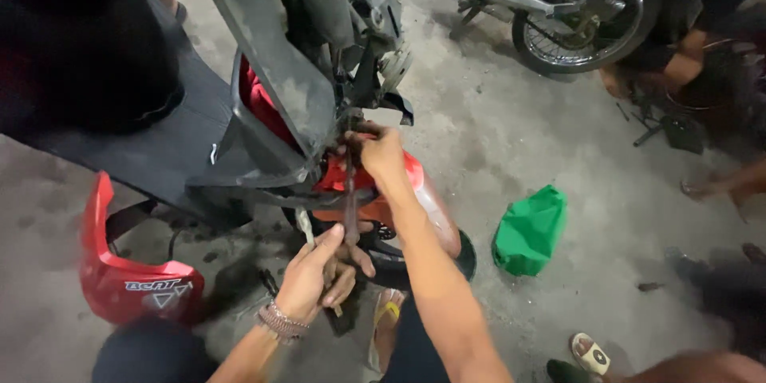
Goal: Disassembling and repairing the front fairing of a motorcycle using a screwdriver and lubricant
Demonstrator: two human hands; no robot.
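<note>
Both hands work on a rusty rod (350, 191) running upright under the scooter (263, 104) front, over the red fender (423, 191). Right hand (381, 153) fist-closed around rod's top; left hand (315, 275) curled at its lower end, thumb up. Green bag (531, 230) on floor (495, 112), well apart.

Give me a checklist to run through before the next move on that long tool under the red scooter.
1. Left hand grips the long tool at its lower end: ok.
2. Right hand holds its upper end at the scooter underside: ok.
3. Tool seated on its fastener: cannot tell, hidden.
4. Loose red panel lies apart from the hands: ok.
5. Green bag out of the way: ok.
6. Sandalled foot directly below the tool: not ok.
</note>
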